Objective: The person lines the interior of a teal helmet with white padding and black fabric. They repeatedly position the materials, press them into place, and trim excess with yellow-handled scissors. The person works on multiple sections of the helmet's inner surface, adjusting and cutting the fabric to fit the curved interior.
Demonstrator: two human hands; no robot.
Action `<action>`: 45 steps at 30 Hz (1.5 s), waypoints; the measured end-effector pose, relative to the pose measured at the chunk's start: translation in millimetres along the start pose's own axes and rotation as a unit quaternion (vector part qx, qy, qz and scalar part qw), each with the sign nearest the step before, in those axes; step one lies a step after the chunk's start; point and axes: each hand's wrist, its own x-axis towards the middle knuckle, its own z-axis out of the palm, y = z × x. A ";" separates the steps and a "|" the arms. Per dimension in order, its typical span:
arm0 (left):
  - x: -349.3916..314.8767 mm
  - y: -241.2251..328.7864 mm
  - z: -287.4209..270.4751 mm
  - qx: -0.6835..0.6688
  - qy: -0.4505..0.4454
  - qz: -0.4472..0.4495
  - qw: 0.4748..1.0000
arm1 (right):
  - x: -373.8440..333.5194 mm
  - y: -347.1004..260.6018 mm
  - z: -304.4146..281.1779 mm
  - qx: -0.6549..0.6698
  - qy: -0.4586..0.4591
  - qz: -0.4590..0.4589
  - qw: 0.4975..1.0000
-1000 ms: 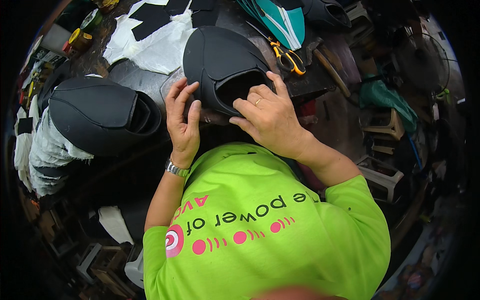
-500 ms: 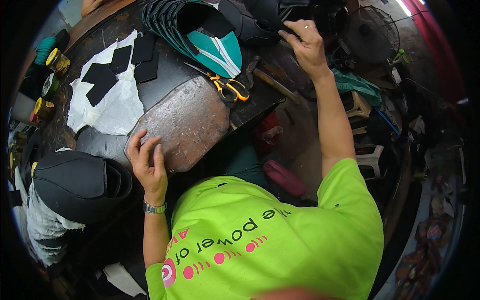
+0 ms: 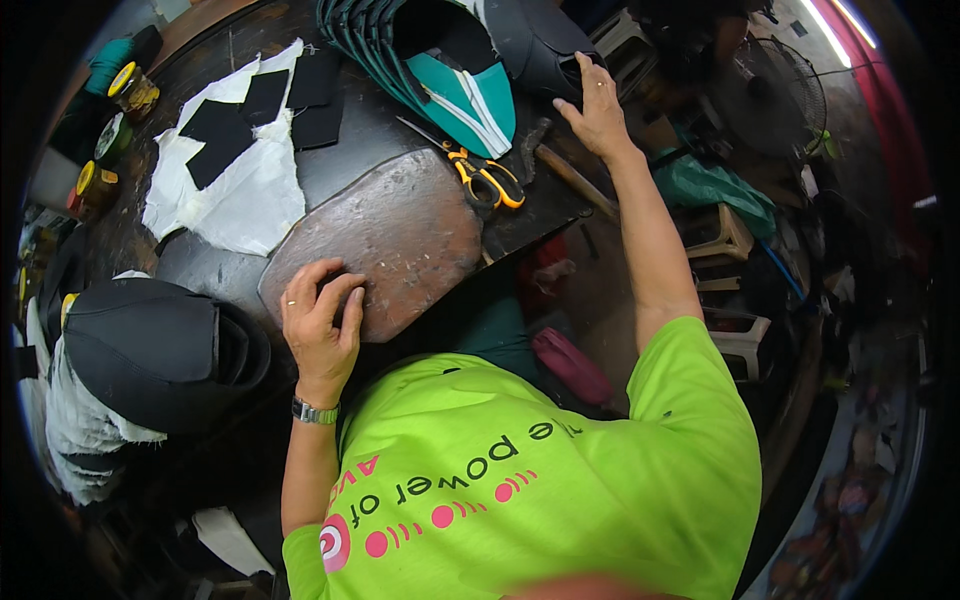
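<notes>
Left hand (image 3: 322,325) on a brown slab (image 3: 410,235), right hand (image 3: 600,115) by a black moulded piece (image 3: 540,45).
From here, the left's fingers curl loosely, holding nothing; the moulded piece sits beside teal pieces (image 3: 490,95), the right's fingers spread, ungripping, at its edge.

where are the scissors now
In the head view's upper middle, the orange-handled scissors lie on the dark table, beside the slab and left of the hammer.

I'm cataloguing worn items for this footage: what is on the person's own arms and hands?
The sleeves are short and lime green. The left hand is gloveless, with a silver-coloured metal-band watch at its wrist. The right hand, also gloveless, wears a thin gold-coloured ring.
</notes>
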 end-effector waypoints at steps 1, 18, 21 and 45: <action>0.4 0.7 -0.3 0.000 -0.003 0.001 1.000 | 0.5 -1.2 1.9 0.000 0.024 -0.022 0.999; -2.8 -1.9 -0.6 -0.041 0.012 0.007 0.999 | 26.1 -137.4 25.5 0.228 -0.135 -0.017 0.964; -2.9 -3.4 1.2 -0.040 0.021 0.018 0.999 | 27.3 -140.7 16.2 0.260 0.100 0.005 0.960; -6.4 39.7 -61.1 -0.080 0.081 0.121 0.986 | -86.1 -236.1 -74.1 0.067 0.031 -0.201 0.977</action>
